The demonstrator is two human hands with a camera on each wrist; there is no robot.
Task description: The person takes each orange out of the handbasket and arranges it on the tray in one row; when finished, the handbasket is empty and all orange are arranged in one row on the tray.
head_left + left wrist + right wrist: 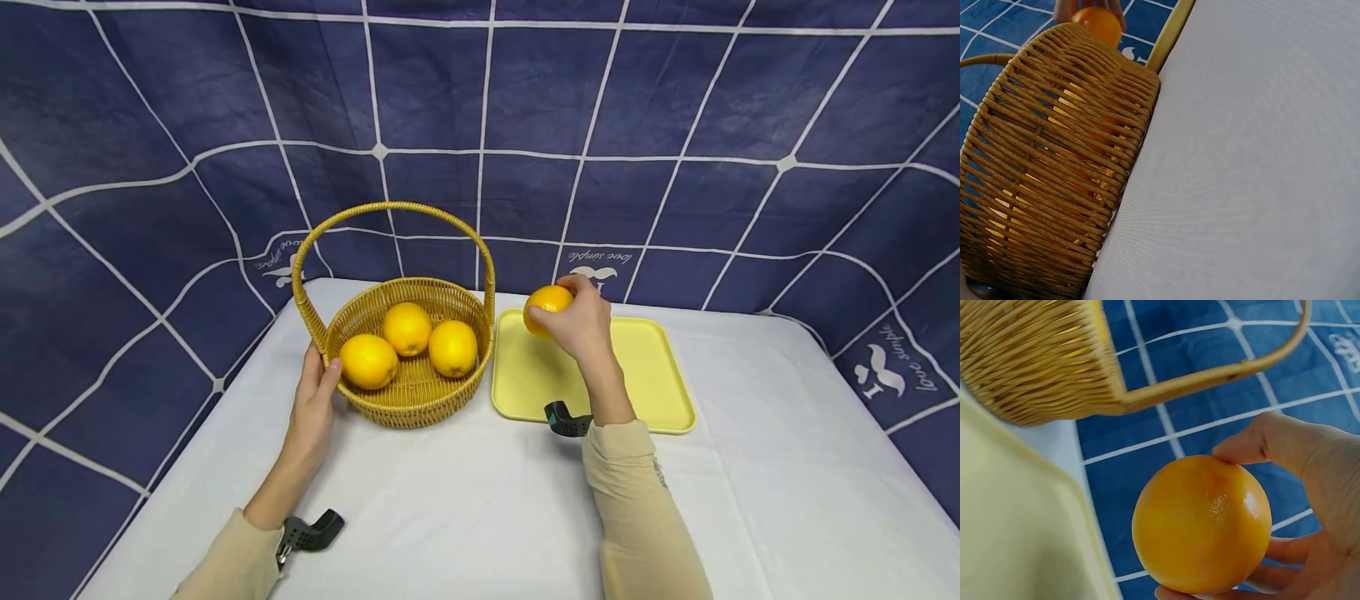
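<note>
An orange point(546, 308) is held in my right hand point(581, 321), thumb on one side and fingers on the other. It is raised over the left part of a yellow tray point(652, 375). In the right wrist view the orange point(1202, 525) hangs above the tray's edge. My left hand point(311, 404) grips the left side of a woven basket point(408, 414), thumb at the rim. Inside the basket lie three more oranges point(407, 328). The left wrist view shows the basket's woven wall point(1054, 162), with the held orange point(1100, 26) beyond its far rim.
The basket's tall arched handle point(393, 206) stands upright over it. A white cloth point(450, 508) covers the table. Behind and at both sides hangs a dark blue cloth point(540, 92) with white grid lines. The tray stands close to the basket's right side.
</note>
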